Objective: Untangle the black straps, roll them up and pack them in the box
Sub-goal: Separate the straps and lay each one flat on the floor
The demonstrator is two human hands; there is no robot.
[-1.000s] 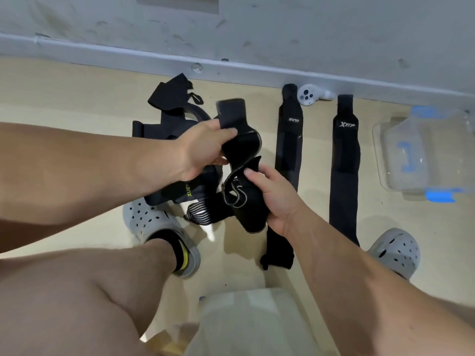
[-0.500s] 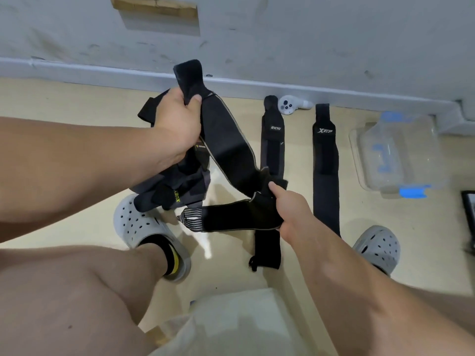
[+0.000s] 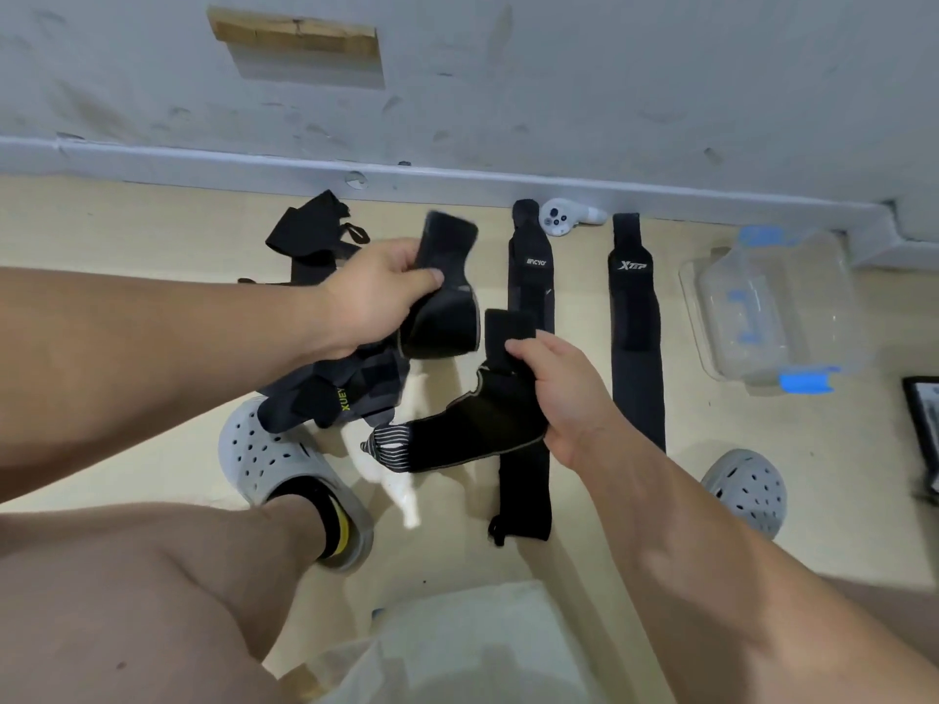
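My left hand (image 3: 378, 292) grips one end of a wide black strap (image 3: 444, 317) above the floor. My right hand (image 3: 559, 393) holds the other part of that strap (image 3: 472, 429), whose striped end hangs to the left. A tangle of black and grey straps (image 3: 345, 393) marked XUEY hangs below my left hand. Two black straps lie flat and straight on the floor: one marked ENCYO (image 3: 531, 276) and one marked XTEP (image 3: 635, 337). The clear plastic box (image 3: 777, 307) with blue clips sits on the floor at the right.
A white controller (image 3: 559, 218) lies by the baseboard between the two flat straps. More black straps (image 3: 310, 236) lie near the wall at the left. My grey clogs (image 3: 284, 464) (image 3: 747, 487) stand on the beige floor. A dark flat object (image 3: 925, 429) lies at the right edge.
My left hand has come down from near the wall with its end of the strap. The stretched strap now folds between my hands, and my right hand has shifted its hold upward.
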